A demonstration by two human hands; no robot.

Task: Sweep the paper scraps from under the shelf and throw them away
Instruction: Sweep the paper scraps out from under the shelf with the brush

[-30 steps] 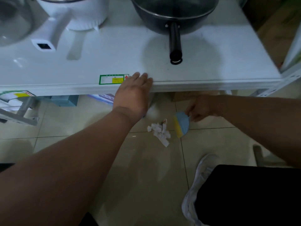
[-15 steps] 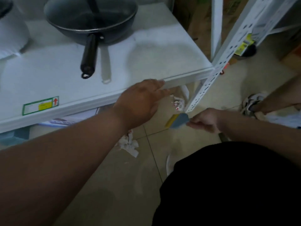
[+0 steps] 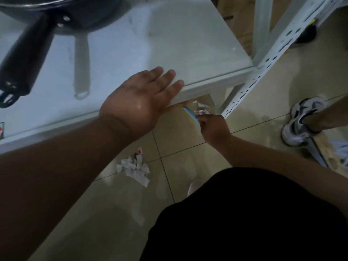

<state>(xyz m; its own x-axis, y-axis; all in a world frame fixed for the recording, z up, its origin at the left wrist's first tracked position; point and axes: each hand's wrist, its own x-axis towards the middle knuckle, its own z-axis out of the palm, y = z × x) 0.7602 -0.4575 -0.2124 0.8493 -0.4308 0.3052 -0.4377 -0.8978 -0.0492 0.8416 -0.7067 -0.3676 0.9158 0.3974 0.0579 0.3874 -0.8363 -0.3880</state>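
My left hand [image 3: 143, 102] lies flat and open on the front edge of the white shelf [image 3: 188, 44]. My right hand [image 3: 212, 127] grips a small blue and yellow brush [image 3: 190, 113], whose head reaches under the shelf's right corner. Right beside the brush head, crumpled paper scraps [image 3: 202, 108] lie under the shelf next to the corner post. A second pile of white paper scraps [image 3: 134, 167] sits out on the floor tiles, below my left wrist.
A black pan [image 3: 28, 51] with a long handle rests on the shelf at the left. The perforated white upright [image 3: 263, 63] stands at the shelf's right corner. Another person's foot in a white sneaker [image 3: 303, 119] is at the right. My dark-clothed knee [image 3: 244, 219] fills the lower right.
The view has swung right and closer. My right hand has carried the brush from the floor pile to the scraps under the shelf's right corner. My left hand stays on the shelf edge.
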